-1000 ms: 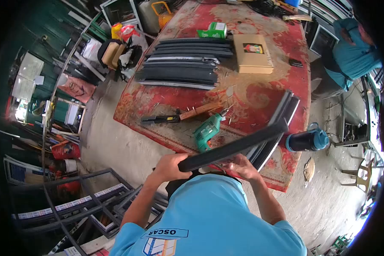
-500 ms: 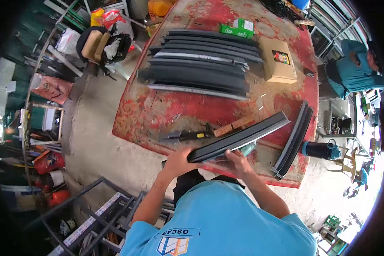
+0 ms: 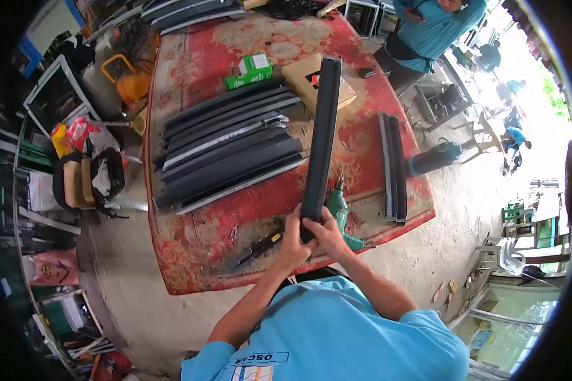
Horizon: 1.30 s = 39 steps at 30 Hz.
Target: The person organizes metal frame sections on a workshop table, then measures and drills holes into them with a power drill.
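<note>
Both my hands grip the near end of a long dark metal profile (image 3: 323,140), which points away from me over the table. My left hand (image 3: 293,246) closes around its left side, and my right hand (image 3: 328,235) closes around the right with the thumb on top. Just right of the profile lies a green power drill (image 3: 338,213), its bit pointing away from me. A black tool with a yellow mark (image 3: 255,250) rests left of my hands. Several similar dark profiles (image 3: 235,155) lie side by side on the table's left.
The table has a worn red patterned cover (image 3: 200,254). On it are a green box (image 3: 249,73), a cardboard box (image 3: 302,79) and more profiles (image 3: 394,168) near the right edge. A dark bottle (image 3: 435,157) stands beyond that edge. Another person (image 3: 419,38) stands at the far right.
The profile has swung from slanting rightward to pointing almost straight away from me. My right hand has moved to its near end, beside my left. The view has turned rightward.
</note>
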Tool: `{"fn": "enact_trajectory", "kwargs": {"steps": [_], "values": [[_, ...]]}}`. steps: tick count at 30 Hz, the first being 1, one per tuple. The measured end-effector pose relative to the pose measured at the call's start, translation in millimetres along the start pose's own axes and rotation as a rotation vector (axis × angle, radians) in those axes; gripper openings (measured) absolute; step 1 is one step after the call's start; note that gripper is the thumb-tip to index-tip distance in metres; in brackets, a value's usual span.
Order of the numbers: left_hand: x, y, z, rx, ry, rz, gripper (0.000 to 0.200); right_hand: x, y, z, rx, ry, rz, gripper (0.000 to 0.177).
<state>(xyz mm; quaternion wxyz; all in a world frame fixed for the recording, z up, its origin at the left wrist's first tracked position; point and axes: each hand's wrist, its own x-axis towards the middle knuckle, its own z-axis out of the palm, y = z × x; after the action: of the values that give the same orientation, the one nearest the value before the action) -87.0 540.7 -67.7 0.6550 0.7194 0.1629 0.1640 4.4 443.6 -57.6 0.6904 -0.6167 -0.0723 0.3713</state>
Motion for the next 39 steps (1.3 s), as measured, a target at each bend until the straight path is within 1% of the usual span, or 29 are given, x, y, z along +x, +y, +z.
{"fn": "enact_trajectory", "kwargs": {"steps": [1,3,4,5,6,7,9,10,11,13,14,16,17,19,21,23,25,27,28,29,30,31,32,33,35,36,37,38,39], "values": [[9.2,14.3,1.5,-0.050,-0.094,-0.055,0.091,2.2,-12.3,-9.1,-0.065,0.019,-0.031,0.037],[24.1,14.6,1.8,-0.142,-0.273,-0.149,0.087,2.2,-30.4,-30.9,-0.096,0.038,-0.027,0.041],[28.2,18.5,-0.8,-0.136,-0.270,-0.141,0.087,1.4,-32.2,-43.3,-0.141,0.008,-0.052,0.043],[32.8,22.2,-4.3,-0.319,-0.323,-0.202,0.085,2.2,-34.0,-54.4,-0.186,-0.023,-0.080,0.045],[37.1,24.0,-7.0,-0.501,-0.380,-0.265,0.083,-1.0,-39.0,-61.5,-0.259,-0.033,-0.030,0.049],[36.8,21.0,-8.2,-0.492,-0.385,-0.258,0.083,-2.5,-40.4,-63.0,-0.253,-0.032,-0.041,0.049],[30.2,11.0,-8.7,-0.689,-0.086,-0.312,0.076,-7.5,-41.1,-65.8,-0.387,-0.217,0.034,0.056],[34.4,5.1,-9.4,-0.642,0.026,-0.222,0.072,-7.3,-43.2,-61.8,-0.560,-0.273,0.075,0.063],[31.7,-0.4,-14.1,-0.631,0.026,-0.234,0.072,-3.6,-29.4,-57.8,-0.597,-0.336,0.018,0.067],[37.1,-7.5,-27.1,-0.588,0.398,-0.491,0.073,-1.2,-44.7,-30.0,-0.639,-0.405,0.018,0.071],[35.6,-6.9,-33.7,-0.603,0.497,-0.447,0.069,8.9,-44.5,-24.1,-0.631,-0.406,0.009,0.071],[24.6,7.8,-52.3,-0.671,0.675,-0.391,0.063,30.5,-35.2,-15.2,-0.505,-0.732,-0.084,0.088],[21.9,21.8,-61.9,-0.732,0.756,-0.371,0.060,46.9,-24.7,-15.7,-0.488,-0.765,-0.201,0.085],[23.4,57.1,-79.9,-0.637,0.935,-0.245,0.052,74.5,-77.6,-12.7,-0.345,-0.652,0.072,0.076],[-14.3,-16.8,-155.9,-0.749,0.970,-0.204,0.049,145.5,-44.5,-38.6,-0.257,-0.377,-0.084,0.067],[-35.3,-33.4,-209.3,-0.714,1.187,-0.178,0.046,209.5,-45.6,-62.6,0.177,-0.051,0.035,0.069],[-50.7,-15.6,-238.3,-0.655,1.208,-0.155,0.046,271.9,-33.8,-91.7,0.200,0.209,0.007,0.080],[-63.5,-11.2,-260.4,-0.670,1.265,-0.151,0.050,316.8,-27.5,-107.8,0.333,0.299,0.065,0.091],[-61.4,-5.3,-259.9,-0.562,1.384,-0.114,0.052,338.1,-21.9,-110.7,0.413,0.319,0.120,0.095],[-57.2,-3.3,-261.1,-0.449,1.498,-0.075,0.055,358.4,-14.0,-111.0,0.414,0.303,0.114,0.095],[-65.6,-11.8,-269.0,-0.449,1.560,-0.116,0.056,373.5,-9.3,-108.0,0.406,0.343,0.070,0.096],[-78.2,-23.0,-275.6,-0.450,1.567,-0.109,0.056,391.3,-5.9,-103.6,0.397,0.385,0.028,0.097],[-92.3,-35.3,-281.6,-0.392,1.611,-0.172,0.051,412.5,0.1,-96.6,0.419,0.523,-0.080,0.095],[-98.2,-43.1,-285.8,-0.331,1.654,-0.243,0.046,425.1,-2.3,-92.3,0.417,0.519,-0.073,0.095],[-92.3,-40.3,-274.5,-0.175,1.599,-0.256,0.047,453.1,-21.3,-87.0,0.366,0.611,-0.080,0.088],[-68.6,-26.4,-256.0,-0.074,1.642,-0.240,0.046,477.2,-25.7,-85.0,0.381,0.588,-0.093,0.083],[-63.6,-31.2,-254.9,-0.067,1.646,-0.243,0.046,495.6,-44.2,-77.1,0.326,0.581,-0.106,0.079],[-66.0,-34.5,-255.0,-0.070,1.573,-0.201,0.047,512.5,-63.1,-68.1,0.270,0.573,-0.111,0.075],[-70.2,-40.3,-256.4,-0.076,1.495,-0.158,0.048,552.9,-64.9,-71.4,0.101,0.489,-0.229,0.070]]}}
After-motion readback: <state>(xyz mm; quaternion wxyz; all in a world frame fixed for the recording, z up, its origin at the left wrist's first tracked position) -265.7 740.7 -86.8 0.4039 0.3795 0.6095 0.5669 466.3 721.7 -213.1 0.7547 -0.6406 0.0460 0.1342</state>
